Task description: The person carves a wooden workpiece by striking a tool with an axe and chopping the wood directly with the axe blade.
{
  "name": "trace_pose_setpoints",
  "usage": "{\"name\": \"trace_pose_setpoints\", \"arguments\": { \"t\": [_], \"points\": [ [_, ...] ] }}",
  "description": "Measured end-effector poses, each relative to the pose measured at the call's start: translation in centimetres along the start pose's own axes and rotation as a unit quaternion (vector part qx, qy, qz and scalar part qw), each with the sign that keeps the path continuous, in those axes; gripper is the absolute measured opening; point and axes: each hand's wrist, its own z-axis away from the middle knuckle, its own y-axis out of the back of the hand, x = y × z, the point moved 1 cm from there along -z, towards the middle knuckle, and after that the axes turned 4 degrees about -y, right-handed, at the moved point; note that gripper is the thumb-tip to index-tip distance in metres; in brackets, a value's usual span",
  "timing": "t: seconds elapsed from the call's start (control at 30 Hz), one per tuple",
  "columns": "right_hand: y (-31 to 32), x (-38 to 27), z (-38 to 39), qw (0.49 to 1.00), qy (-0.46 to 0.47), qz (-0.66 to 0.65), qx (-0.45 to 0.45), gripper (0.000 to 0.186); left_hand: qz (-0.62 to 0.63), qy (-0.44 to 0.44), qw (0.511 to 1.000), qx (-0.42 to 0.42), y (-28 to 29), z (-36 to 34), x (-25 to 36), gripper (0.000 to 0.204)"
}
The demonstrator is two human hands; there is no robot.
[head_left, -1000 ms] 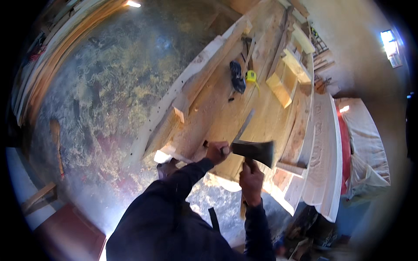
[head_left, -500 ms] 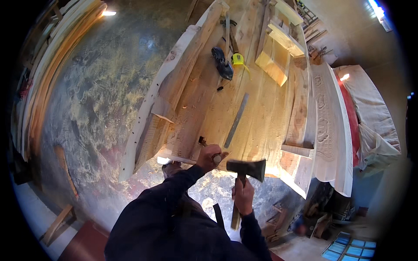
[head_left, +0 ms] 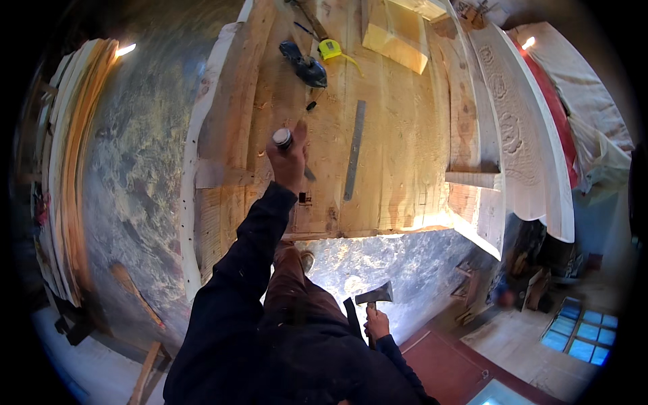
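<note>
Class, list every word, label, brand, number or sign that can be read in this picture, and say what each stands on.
None can be read.
Metal ruler: any markings are too small to read.
Yellow tape measure: any print is too small and blurred.
Hatchet and handled tool: no lettering discernible.

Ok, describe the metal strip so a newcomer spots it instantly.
Find the broad plank surface in the upper middle of the view. On it, to the right of the left hand, lies a long, narrow metal strip, running nearly straight up the view. Unlike the yellow tape measure and dark, lumpy bundle farther up, it is flat, straight and grey.
</note>
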Motion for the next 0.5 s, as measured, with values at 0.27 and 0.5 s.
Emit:
{"name": "trace_pose_setpoints", "arguments": {
  "t": [0.27,0.5],
  "points": [
    [-1.1,-0.9,0.1,0.966,0.190,0.175,-0.008,0.048,0.021,0.083,0.996,0.040,2.7,3.1,-4.6,0.031],
    [-1.3,-1.0,-1.1,0.930,0.295,0.221,-0.009,0.034,0.033,0.079,0.995,0.045,3.0,3.5,-5.1,0.030]
  ]
}}
